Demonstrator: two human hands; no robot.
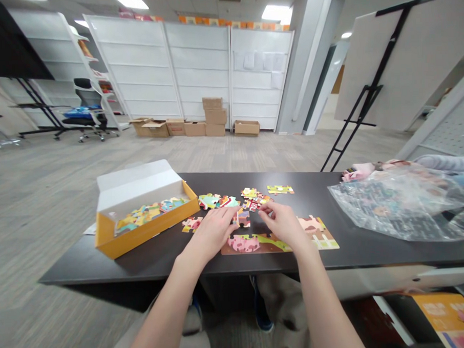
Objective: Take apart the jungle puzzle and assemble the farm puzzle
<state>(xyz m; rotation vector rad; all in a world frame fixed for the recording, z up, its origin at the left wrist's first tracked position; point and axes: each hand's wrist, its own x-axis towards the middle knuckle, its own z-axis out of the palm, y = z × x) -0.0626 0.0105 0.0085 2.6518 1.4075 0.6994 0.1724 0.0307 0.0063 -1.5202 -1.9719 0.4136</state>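
Observation:
A partly joined jigsaw puzzle (271,244) lies near the table's front edge, its bottom strip showing a pink spotted animal and its right end a white fence. My left hand (215,228) rests flat with fingers stretched over loose puzzle pieces (243,218) left of centre; its palm hides some of them. Thumb and fingers of my right hand (283,222) are drawn together above the puzzle, close to a red puzzle piece (253,204). What they pinch, if anything, is hidden. More loose pieces (209,200) lie behind my hands.
An open yellow box (150,233) with a white lid holds many puzzle pieces at left. One green-yellow piece group (280,189) lies at the back. Clear plastic bags (398,202) cover the table's right end. An open drawer with a colourful box (449,313) is lower right.

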